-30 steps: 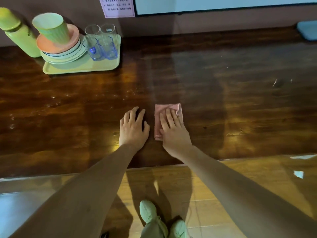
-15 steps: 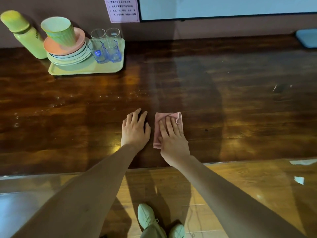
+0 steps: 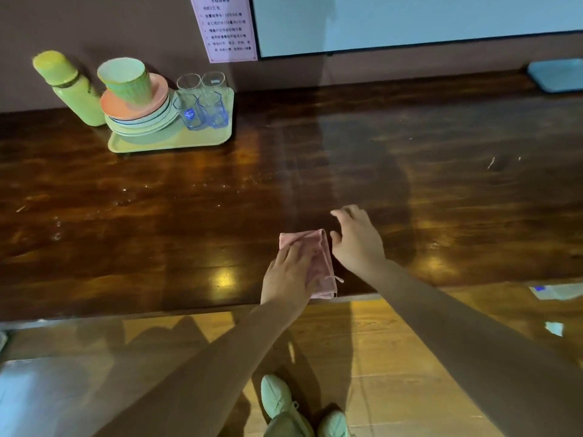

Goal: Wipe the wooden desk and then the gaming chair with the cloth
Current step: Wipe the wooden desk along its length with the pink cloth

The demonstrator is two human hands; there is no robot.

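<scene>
Left: specks on dark glossy wooden tabletop, apparently unwiped | centre: left hand, fingers straight, pressing folded pink cloth near front edge | right: right hand, fingers loose, empty | desk stage judged early; gaming chair unseen, pending

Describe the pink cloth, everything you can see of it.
The pink cloth looks like soft fabric, folded into a rough rectangle, with a small loop at its right edge. It lies flat on the wooden desk, near end at the front edge. The left hand rests on its left part; the right hand is beside it, contact unclear.
</scene>
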